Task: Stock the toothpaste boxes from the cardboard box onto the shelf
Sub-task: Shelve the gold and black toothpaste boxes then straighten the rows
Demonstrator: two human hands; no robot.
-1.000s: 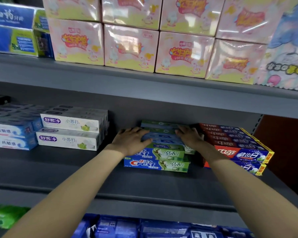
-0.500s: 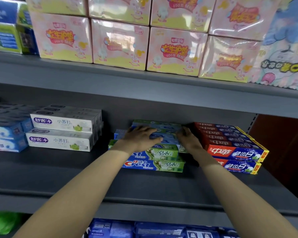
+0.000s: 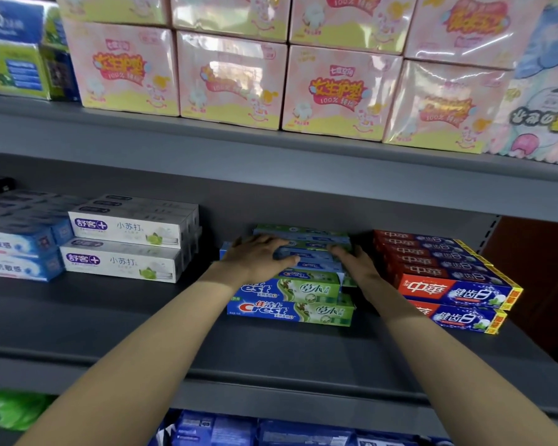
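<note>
A stack of blue-green Crest toothpaste boxes (image 3: 298, 309) lies on the grey middle shelf (image 3: 271, 352). My left hand (image 3: 255, 257) rests flat on top of the stack's left side, fingers spread over an upper box. My right hand (image 3: 356, 263) presses against the stack's right side with fingers reaching toward the back boxes. The upper boxes sit slightly askew over the lower ones. The cardboard box is out of view.
Red toothpaste boxes (image 3: 448, 288) stand stacked just right of my right hand. White toothpaste boxes (image 3: 126, 243) and blue-white ones (image 3: 16, 252) sit to the left. Pink packages (image 3: 232, 78) fill the upper shelf. Blue packs (image 3: 258, 429) show on the shelf below.
My left hand has slid rightward onto the top of the Crest stack. My right hand stays against the stack's right side.
</note>
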